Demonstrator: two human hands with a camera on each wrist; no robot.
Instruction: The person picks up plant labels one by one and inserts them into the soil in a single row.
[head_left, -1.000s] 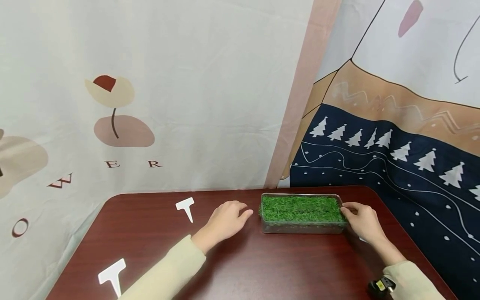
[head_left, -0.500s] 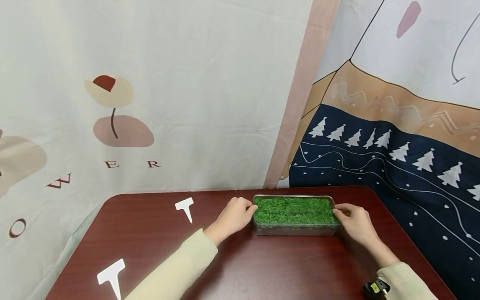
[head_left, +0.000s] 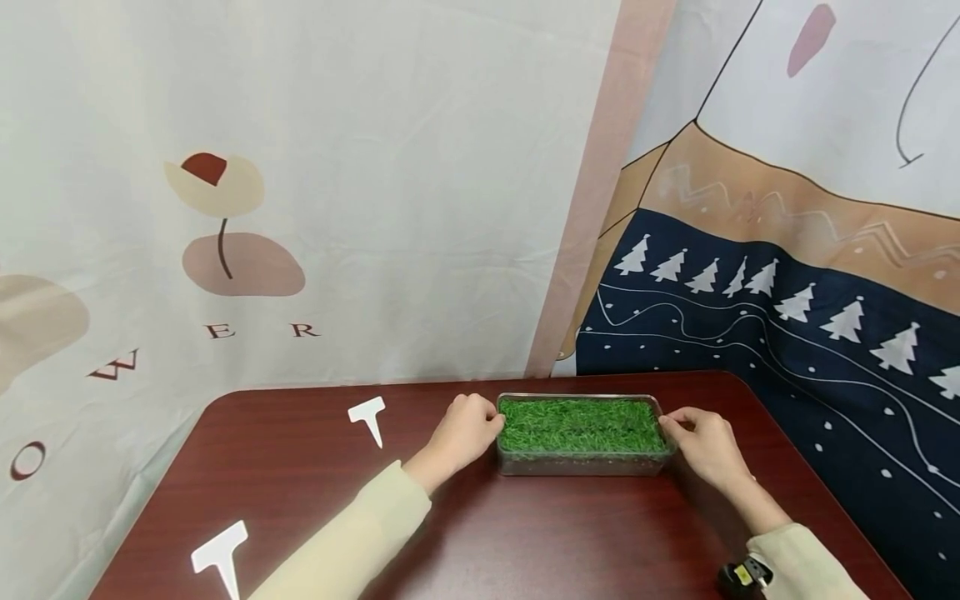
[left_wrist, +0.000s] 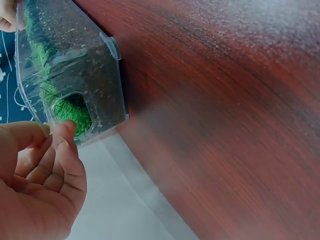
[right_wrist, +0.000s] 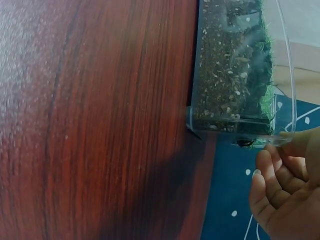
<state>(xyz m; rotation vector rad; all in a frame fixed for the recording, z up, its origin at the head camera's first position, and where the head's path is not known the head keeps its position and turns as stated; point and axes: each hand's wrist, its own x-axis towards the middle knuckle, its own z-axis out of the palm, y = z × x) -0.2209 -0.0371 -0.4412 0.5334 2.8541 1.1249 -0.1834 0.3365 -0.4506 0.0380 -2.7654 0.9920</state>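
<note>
At the far right of a dark red table (head_left: 540, 533), a person's left hand (head_left: 461, 430) and right hand (head_left: 711, 448) pinch the 2 short ends of a clear box (head_left: 581, 465) topped with green turf (head_left: 581, 425). The step appears to be a 2-handed grip for positioning; the next move likely calls for level, matched effort. The box sits upright, its long axis running left to right, roughly along the table's back edge, 1 end toward each hand.
</note>
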